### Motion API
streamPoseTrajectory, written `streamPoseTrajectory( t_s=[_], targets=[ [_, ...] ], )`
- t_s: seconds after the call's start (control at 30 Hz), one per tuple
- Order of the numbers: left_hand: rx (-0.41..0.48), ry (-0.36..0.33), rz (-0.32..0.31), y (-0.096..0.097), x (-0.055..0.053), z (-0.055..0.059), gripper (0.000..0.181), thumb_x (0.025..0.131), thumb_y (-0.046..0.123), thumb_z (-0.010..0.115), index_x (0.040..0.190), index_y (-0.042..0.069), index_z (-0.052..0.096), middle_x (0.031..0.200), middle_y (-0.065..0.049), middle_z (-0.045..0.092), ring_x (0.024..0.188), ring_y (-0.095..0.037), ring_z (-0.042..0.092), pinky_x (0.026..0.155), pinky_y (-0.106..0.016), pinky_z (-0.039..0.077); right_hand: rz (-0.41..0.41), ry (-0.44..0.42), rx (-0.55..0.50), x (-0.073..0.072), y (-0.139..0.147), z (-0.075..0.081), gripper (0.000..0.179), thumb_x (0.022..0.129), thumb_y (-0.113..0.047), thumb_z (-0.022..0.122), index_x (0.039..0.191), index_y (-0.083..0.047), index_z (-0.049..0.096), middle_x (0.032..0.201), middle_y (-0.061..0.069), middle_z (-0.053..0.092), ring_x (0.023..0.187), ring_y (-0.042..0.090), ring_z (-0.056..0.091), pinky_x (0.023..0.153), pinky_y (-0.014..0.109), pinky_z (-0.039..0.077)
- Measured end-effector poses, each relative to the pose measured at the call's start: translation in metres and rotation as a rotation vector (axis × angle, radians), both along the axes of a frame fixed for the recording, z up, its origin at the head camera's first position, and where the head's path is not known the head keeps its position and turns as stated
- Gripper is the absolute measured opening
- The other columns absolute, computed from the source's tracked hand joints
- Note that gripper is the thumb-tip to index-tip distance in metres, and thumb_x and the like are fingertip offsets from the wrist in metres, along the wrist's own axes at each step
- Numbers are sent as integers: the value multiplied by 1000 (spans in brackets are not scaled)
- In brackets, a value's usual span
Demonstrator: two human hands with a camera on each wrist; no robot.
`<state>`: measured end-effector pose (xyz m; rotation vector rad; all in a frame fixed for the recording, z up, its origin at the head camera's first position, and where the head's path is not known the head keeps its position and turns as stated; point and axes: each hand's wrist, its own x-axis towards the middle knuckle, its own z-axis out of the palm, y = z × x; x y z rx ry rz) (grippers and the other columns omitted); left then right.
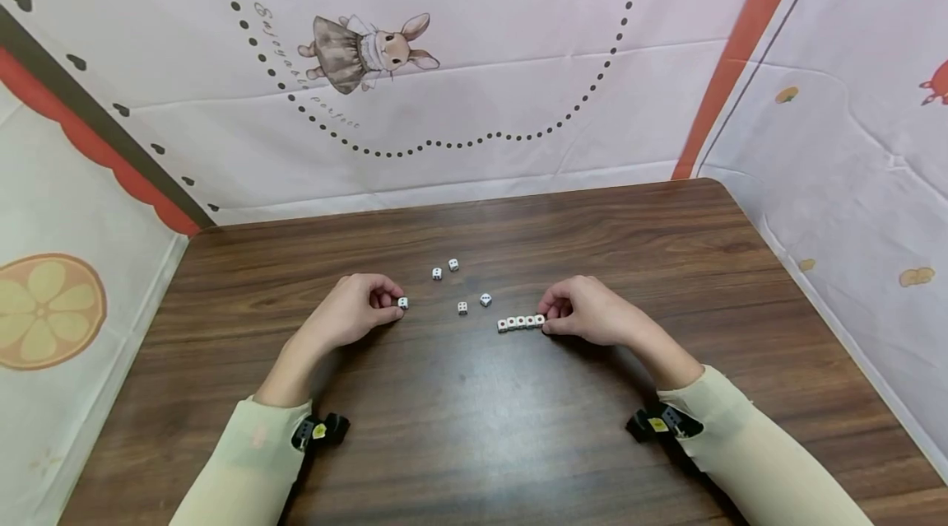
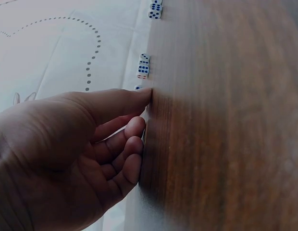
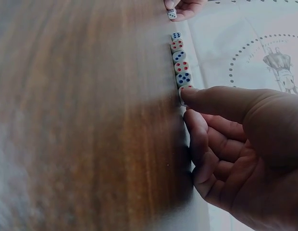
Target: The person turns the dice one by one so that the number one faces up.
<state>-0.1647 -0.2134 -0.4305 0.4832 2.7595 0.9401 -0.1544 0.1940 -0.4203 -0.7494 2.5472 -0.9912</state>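
My left hand (image 1: 355, 312) pinches a small white die (image 1: 403, 303) between thumb and fingers, at the left of the table. In the left wrist view the thumb covers most of that die. A straight row of several white dice (image 1: 521, 322), each with one red dot on top, lies right of the middle. At the row's right end my right hand (image 1: 592, 312) pinches the last die (image 1: 540, 320), thumb in front and fingers behind. The right wrist view shows blue and red pips on the sides of the dice.
Two loose dice, a nearer die (image 1: 437, 273) and a farther die (image 1: 453, 264), lie at the back. Another die (image 1: 462, 308) and a tilted-looking die (image 1: 485, 300) sit between the hands. The wooden table (image 1: 415, 435) meets a printed cloth (image 1: 518, 90) behind.
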Motion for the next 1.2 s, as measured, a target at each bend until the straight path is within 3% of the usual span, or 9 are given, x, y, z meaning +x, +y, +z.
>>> streamPoseTrajectory(
  t_s=[0.33,0.6,0.8,1.03,1.2],
  targets=[
    [2,32,-39,3,-6,3,18,90,15,87,104,12,75,85,3,65,77,-15,59,72,-32,48,-15,-1,-6,2,2,0,9,92,-12,84,97,-11,76,80,-8,68,74,10,61,70,31,50],
    [3,37,-32,7,-7,9,20,88,16,88,103,13,75,86,3,66,78,-15,60,74,-34,49,-21,13,-7,3,1,2,8,92,-12,84,96,-12,77,79,-9,68,73,9,61,69,29,49],
    [-40,65,-48,10,-7,10,21,87,16,89,103,10,77,85,2,65,80,-16,60,76,-36,49,-16,10,-8,2,-1,1,7,92,-11,83,96,-12,77,79,-9,68,73,9,61,70,29,50],
    [-84,86,-65,12,-6,10,13,89,13,87,99,9,78,80,4,65,76,-13,58,73,-35,49,-17,-1,-2,3,-4,2,8,92,-10,83,96,-12,77,79,-10,68,73,10,61,70,30,50],
    [-69,89,-60,14,-4,11,10,90,10,85,95,11,77,79,5,65,75,-12,59,72,-34,49,-15,3,-6,3,-4,2,7,92,-11,83,96,-12,77,79,-9,68,73,9,61,70,29,50]
  ],
)
